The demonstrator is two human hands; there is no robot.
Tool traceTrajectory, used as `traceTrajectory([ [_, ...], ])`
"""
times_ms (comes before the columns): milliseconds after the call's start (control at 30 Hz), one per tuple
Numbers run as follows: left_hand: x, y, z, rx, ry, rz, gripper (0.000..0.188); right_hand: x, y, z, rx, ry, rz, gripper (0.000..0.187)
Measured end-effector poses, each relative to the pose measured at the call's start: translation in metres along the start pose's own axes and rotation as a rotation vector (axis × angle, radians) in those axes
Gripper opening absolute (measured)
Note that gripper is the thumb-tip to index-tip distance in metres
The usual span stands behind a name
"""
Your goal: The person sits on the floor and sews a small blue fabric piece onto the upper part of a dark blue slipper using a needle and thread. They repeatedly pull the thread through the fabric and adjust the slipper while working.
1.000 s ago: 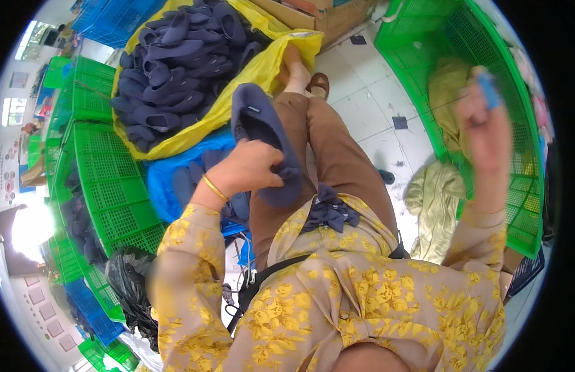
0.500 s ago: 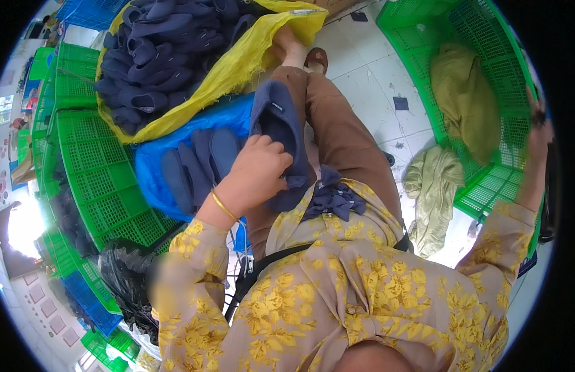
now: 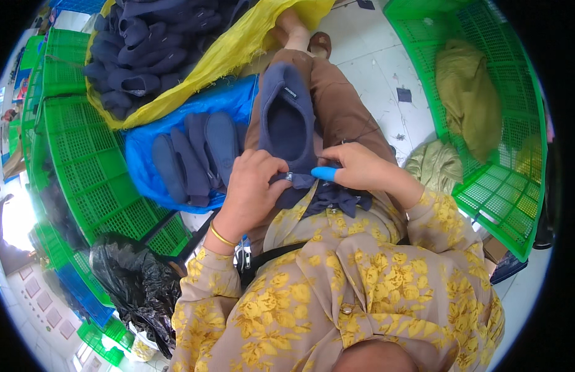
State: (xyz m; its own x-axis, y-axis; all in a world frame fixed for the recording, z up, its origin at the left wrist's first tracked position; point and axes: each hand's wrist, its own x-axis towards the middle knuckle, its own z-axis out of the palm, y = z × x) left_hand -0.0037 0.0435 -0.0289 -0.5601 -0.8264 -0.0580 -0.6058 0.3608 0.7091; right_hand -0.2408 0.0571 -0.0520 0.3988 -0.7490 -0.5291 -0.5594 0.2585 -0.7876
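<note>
A navy slipper (image 3: 290, 139) lies across my lap, toe pointing away and its opening facing up. At its near end my left hand (image 3: 253, 185) is closed, pinching a small navy fabric bow (image 3: 302, 181); a tiny shiny bit shows by the thumb. From the other side my right hand (image 3: 365, 168), with a blue finger cover on one digit, closes on the bow's right end. What lies under the fingertips is partly hidden. More navy bows (image 3: 339, 199) sit bunched at my waist, just below the right hand.
Slippers in a row (image 3: 197, 155) lie on blue plastic (image 3: 135, 146) at the left. Beyond stands a yellow sack (image 3: 194, 80) full of navy slippers (image 3: 135, 84). Green crates (image 3: 76, 149) line the left; another green crate (image 3: 424, 74) at the right holds olive cloth (image 3: 467, 99). A black plastic bag (image 3: 129, 273) sits lower left.
My right hand has come in from the far right, by the green crate, to the slipper's near end. My left hand has moved slightly down, still holding the bow.
</note>
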Motion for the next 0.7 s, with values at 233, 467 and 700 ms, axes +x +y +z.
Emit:
traceTrajectory([
  [233,-0.004,-0.008,-0.002,-0.182,-0.060,-0.058,0.022,0.008,-0.005,-0.003,0.633,-0.046,0.023,0.018],
  [467,-0.004,-0.012,-0.001,-0.212,-0.020,-0.024,0.022,0.009,-0.032,-0.013,0.741,-0.053,0.166,0.017],
  [700,-0.005,-0.018,-0.001,-0.197,-0.052,-0.020,0.021,0.001,-0.012,-0.009,0.519,0.104,-0.007,0.013],
])
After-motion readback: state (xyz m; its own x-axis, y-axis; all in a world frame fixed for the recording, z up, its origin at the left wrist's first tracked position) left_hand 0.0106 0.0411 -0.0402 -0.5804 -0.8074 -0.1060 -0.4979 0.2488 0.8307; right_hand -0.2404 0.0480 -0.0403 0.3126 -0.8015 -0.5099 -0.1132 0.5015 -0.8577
